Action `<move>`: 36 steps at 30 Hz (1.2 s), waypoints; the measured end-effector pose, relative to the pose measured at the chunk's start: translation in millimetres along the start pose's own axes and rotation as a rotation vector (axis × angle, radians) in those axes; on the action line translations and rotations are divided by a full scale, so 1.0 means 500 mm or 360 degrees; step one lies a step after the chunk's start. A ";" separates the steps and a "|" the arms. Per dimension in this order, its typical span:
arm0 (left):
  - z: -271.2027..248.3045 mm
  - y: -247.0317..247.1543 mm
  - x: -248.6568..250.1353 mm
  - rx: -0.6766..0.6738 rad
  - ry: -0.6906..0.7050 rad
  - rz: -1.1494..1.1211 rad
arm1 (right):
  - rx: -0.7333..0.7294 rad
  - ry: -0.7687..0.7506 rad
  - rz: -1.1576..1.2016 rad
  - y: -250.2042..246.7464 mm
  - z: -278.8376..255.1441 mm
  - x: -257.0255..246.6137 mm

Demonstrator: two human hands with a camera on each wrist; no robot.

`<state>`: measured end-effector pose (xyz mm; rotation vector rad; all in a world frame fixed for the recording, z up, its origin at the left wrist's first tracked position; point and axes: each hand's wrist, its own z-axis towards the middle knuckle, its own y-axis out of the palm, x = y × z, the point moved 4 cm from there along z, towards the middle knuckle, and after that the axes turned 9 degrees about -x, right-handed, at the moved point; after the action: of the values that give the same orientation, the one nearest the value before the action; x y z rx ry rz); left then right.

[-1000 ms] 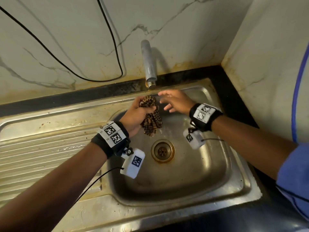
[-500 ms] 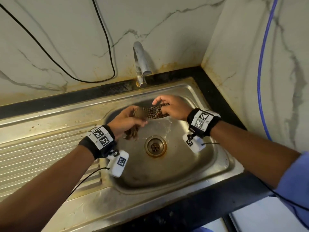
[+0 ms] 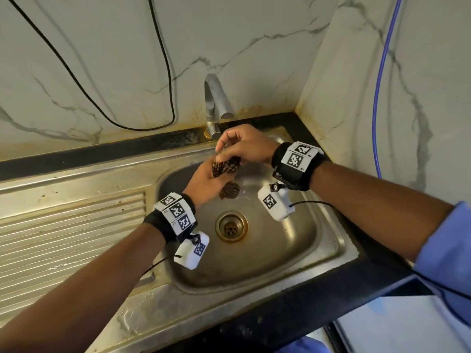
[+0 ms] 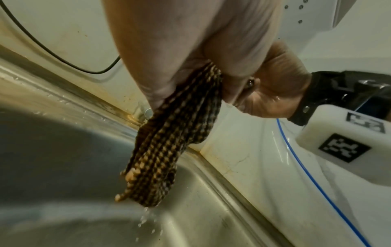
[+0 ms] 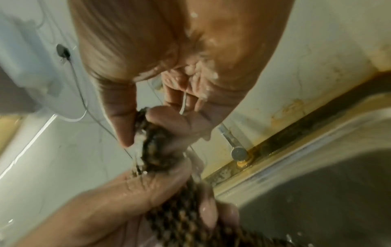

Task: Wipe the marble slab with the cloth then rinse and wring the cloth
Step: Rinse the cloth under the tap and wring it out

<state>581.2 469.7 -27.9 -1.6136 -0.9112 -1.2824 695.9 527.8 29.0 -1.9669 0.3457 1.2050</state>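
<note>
A wet brown-and-tan checked cloth (image 3: pixel 225 167) is bunched over the steel sink basin (image 3: pixel 293 245), just below the tap spout (image 3: pixel 216 98). My left hand (image 3: pixel 204 182) grips its lower part, and a tail of the cloth (image 4: pixel 167 147) hangs from the fist, dripping water. My right hand (image 3: pixel 239 146) comes from above and pinches the upper end of the cloth (image 5: pixel 152 138) between thumb and fingers. Both hands are wet and close together. No water stream shows from the tap.
The drain (image 3: pixel 231 226) lies under the hands. A ribbed draining board (image 3: pixel 71 238) spreads to the left. Marble walls meet in a corner (image 3: pixel 300 105) at the back right, with a black cable (image 3: pixel 163 72) and a blue hose (image 3: pixel 379 98) hanging on them. A dark counter edge (image 3: pixel 318 309) borders the sink.
The right hand went from hovering open beside the cloth to taking hold of its end. The cloth was stretched between both hands, and is now bunched close between them.
</note>
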 end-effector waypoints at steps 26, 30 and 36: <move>0.081 0.063 -0.072 -0.0474 0.0132 0.1435 | -0.0886 0.0663 -0.0702 0.010 0.038 0.227; 0.094 0.066 -0.069 -0.0461 0.0242 0.1684 | -0.1110 0.0831 -0.0278 0.010 0.037 0.245; 0.099 0.035 -0.088 -0.0446 -0.0155 0.1135 | -0.0495 0.0268 -0.0363 0.001 0.020 0.249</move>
<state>605.4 508.2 -79.1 -1.9819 -0.1553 -0.8472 752.8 555.2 -78.5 -2.3110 0.0133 0.9945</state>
